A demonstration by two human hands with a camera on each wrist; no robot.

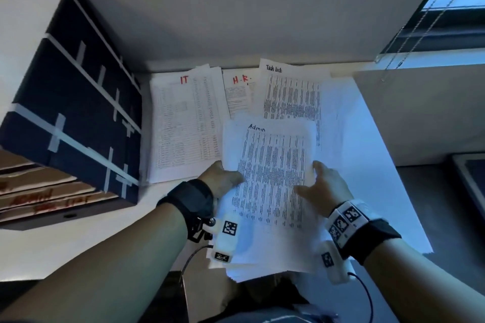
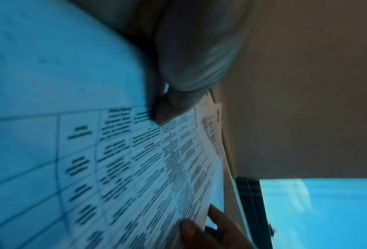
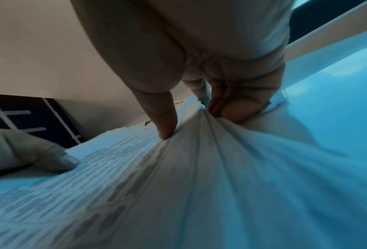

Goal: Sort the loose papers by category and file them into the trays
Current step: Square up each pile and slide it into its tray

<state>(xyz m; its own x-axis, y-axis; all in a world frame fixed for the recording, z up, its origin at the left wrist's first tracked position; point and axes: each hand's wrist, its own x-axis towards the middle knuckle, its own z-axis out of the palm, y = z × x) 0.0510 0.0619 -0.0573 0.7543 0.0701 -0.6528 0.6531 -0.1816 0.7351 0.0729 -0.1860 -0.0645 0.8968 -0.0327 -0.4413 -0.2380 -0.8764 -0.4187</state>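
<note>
We see both hands on one bundle of sheets, the Admin stack [image 1: 273,178], held low over the near edge of the tabletop [image 1: 367,165]. The left hand [image 1: 223,178] grips the stack's left edge, thumb on the printed face and the remaining digits hidden beneath. The right hand [image 1: 322,186] pinches the right edge: in the right wrist view its fingertips [image 3: 231,109] gather several fanned sheets while the thumb presses on top. Neither grip is spread; each is closed on paper.

The relation that matters is between this stack and the trays [image 1: 52,191]. The stack's long axis runs away from us, header at the far end. The trays, labelled in red (one appears to read "Admin"), lie to the left, under a dark taped box [image 1: 73,92], with their openings facing the near side. We judge that the stack must travel leftward and turn before it enters, and that the left hand, being nearer, would lead.

Beyond the stack, three sorted piles lie flat: the IT pile [image 1: 183,123], the H.R. pile [image 1: 240,94] and the Task list pile [image 1: 294,92], the last partly overlapped by the held sheets.
</note>
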